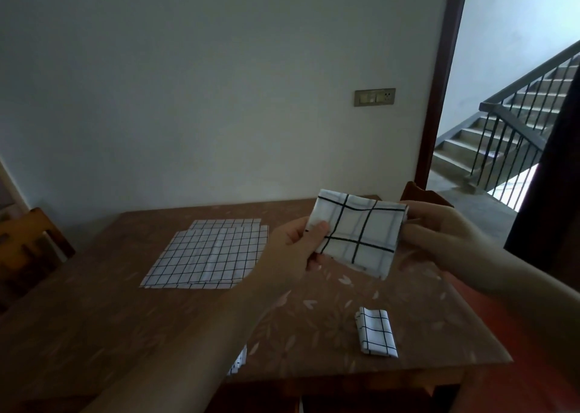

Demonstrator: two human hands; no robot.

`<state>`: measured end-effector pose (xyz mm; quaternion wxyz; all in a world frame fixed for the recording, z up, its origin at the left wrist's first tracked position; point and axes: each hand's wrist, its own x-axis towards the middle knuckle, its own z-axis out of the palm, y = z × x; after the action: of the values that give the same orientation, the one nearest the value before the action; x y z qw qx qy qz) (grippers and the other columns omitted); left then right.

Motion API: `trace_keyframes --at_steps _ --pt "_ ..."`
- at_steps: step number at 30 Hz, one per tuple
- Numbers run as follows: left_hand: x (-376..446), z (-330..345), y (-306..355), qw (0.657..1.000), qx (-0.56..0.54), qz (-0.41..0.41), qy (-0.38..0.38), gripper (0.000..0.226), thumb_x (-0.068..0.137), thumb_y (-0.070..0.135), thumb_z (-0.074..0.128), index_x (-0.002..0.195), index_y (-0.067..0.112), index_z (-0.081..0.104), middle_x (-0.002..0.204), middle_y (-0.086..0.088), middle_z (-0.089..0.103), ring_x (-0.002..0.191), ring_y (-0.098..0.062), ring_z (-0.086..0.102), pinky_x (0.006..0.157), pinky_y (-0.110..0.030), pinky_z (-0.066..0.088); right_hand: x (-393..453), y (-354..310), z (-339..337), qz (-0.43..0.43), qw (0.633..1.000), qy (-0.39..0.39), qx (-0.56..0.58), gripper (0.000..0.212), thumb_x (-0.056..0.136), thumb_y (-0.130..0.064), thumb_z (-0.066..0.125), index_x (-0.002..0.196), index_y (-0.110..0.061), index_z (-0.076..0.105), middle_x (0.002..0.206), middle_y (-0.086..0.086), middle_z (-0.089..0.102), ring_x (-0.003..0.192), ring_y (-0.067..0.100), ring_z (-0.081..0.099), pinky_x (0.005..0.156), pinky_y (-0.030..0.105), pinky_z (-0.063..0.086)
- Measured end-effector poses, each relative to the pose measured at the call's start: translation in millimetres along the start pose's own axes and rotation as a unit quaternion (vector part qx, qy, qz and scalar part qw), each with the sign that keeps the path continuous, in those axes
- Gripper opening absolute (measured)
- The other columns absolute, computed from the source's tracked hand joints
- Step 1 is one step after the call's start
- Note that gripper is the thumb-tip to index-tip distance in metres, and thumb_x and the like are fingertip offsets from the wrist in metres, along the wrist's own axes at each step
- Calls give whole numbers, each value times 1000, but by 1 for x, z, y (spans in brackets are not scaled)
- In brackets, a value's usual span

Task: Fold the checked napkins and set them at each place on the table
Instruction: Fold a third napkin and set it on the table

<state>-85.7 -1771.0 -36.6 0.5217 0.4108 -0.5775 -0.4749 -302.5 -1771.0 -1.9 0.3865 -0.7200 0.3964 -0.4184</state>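
- Above the table (188, 334), I pinch the folded napkin (357, 235) between left hand (295, 249) and right hand (439, 234), both clamped on its edges.
- Risk: layers slip and unfold (loose lower corner hangs free).

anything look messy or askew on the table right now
Slightly. The unfolded napkins lie stacked unevenly, edges offset. The folded napkin near the front edge sits tilted. Nothing is spilled or damaged.

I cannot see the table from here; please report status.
Left hand and right hand grip folded napkin above table. One folded napkin set down. Unfolded stack waits.
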Motion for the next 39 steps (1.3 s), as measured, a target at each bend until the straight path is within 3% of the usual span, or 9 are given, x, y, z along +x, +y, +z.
trace_keyframes --at_steps 8,13,17,22,26,31,34,37,39 --pt "-3 6 5 997 44 61 32 20 98 18 52 82 15 63 55 12 57 50 -4 54 48 -15 42 6 4 4 20 990 135 -38 16 90 -10 61 86 -18 74 59 -2 72 48 9 67 43 13 48" --pt "-7 8 6 995 66 72 29 20 98 18 52 82 17 64 55 11 59 49 -4 56 46 -15 43 6 7 4 33 992 123 -26 15 92 -16 58 88 -17 73 67 1 74 57 14 70 47 20 53" --pt "-10 11 6 996 55 71 30 17 97 17 54 83 15 64 52 9 59 47 -3 56 44 -14 43 8 13 4 42 989 142 -28 25 98 -18 51 91 -18 75 76 9 74 72 35 70 66 48 58" --pt "-11 11 3 995 58 71 43 13 96 21 57 88 15 66 52 9 59 49 -6 57 44 -15 43 5 14 8 121 973 135 143 29 101 -18 41 101 -14 70 86 14 73 75 27 68 67 42 56" --pt "-8 11 -3 989 97 94 53 15 96 24 57 83 19 64 53 6 60 51 -14 58 44 -18 44 6 12 5 152 961 95 210 43 97 -40 39 102 -9 69 82 13 74 71 25 70 66 40 54" --pt "-6 12 -10 992 97 73 31 22 97 34 54 89 16 65 60 8 61 54 -9 57 49 -21 44 2 13 11 31 984 174 -28 21 93 -34 54 89 -23 71 75 -2 72 69 14 71 62 31 59" --pt "-4 12 -4 995 98 33 -8 36 92 56 44 101 27 63 87 21 63 78 6 58 64 -15 45 -1 12 13 -39 980 177 -88 19 95 -24 54 83 -26 68 71 -7 70 61 9 66 50 21 55" --pt "4 12 -1 993 95 55 35 47 89 65 43 88 21 61 88 3 61 84 -9 58 79 -26 48 -1 11 16 -57 983 142 -97 22 95 -21 53 80 -22 68 65 -15 67 54 0 61 47 12 47" --pt "7 16 -3 987 100 74 98 45 95 53 49 74 13 55 73 -2 53 70 -13 52 70 -28 46 -2 10 18 -57 985 130 -98 27 95 -25 51 74 -21 67 61 -9 65 50 1 58 46 12 45"
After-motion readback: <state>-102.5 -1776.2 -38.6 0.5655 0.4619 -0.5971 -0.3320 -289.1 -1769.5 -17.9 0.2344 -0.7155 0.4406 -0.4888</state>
